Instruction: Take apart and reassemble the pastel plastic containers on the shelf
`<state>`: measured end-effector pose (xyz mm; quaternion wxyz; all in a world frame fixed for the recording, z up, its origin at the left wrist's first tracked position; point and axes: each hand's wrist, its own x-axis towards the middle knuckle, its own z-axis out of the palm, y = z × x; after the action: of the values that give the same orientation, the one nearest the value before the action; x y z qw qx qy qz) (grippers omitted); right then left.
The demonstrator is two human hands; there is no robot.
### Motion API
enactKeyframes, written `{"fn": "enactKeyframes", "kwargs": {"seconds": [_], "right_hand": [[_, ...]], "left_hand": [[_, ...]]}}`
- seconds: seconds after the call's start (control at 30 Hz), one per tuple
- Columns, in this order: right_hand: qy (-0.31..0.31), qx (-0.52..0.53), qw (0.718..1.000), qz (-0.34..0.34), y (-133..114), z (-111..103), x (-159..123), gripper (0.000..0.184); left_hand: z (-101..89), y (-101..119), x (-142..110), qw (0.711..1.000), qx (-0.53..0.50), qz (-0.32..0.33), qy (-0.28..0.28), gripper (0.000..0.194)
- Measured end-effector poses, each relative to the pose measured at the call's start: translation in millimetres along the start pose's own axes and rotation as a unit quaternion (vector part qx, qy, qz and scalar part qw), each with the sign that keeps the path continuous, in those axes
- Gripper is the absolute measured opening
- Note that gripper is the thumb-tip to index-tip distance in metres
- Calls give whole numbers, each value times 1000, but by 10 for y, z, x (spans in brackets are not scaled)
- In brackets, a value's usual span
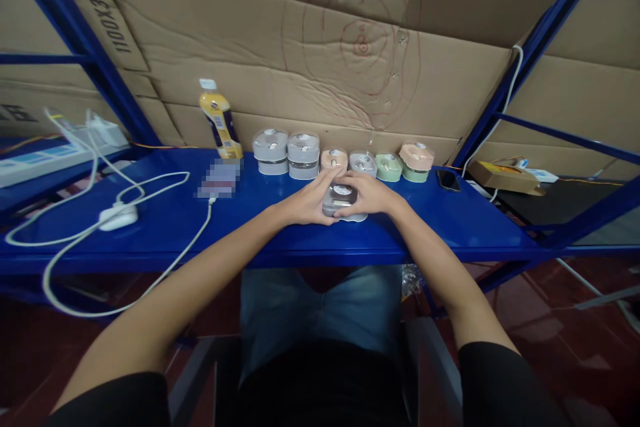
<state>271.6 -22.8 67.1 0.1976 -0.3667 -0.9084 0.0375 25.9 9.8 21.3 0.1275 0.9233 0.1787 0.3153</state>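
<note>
Between my two hands, near the middle of the table, is a dark rounded case (341, 200) with a pale round label on top. My left hand (311, 202) wraps round its left side, thumb along the far edge. From the right, my right hand (374, 194) curls over its far right side. A white edge shows under the case, and I cannot make out what it belongs to. Just beyond my fingers stand similar small cases: a peach one (334, 159), a grey one (363, 163) and a green one (389, 166).
Left of the row are stacked grey cases (303, 147); at its right end, a peach case (418, 155) tops a green one. A yellow bottle (220, 120), charger (119, 216) with white cable, and phone (448, 180) lie about the blue table (280, 240). Cardboard walls the back.
</note>
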Motion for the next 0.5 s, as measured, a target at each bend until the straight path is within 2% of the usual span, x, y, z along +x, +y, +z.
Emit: {"fn": "enactKeyframes", "kwargs": {"seconds": [0.17, 0.3, 0.4, 0.5], "right_hand": [[-27, 5, 999, 28, 13, 39, 3, 96], [-40, 43, 997, 40, 56, 81, -7, 103], [-49, 78, 996, 20, 166, 99, -13, 111], [-47, 105, 993, 8, 340, 128, -14, 118]], "left_hand": [[-5, -3, 8, 1000, -16, -22, 9, 129], [-10, -60, 14, 998, -44, -42, -3, 119], [-27, -137, 5, 996, -51, -66, -18, 115], [-50, -210, -5, 997, -38, -64, -9, 116]]}}
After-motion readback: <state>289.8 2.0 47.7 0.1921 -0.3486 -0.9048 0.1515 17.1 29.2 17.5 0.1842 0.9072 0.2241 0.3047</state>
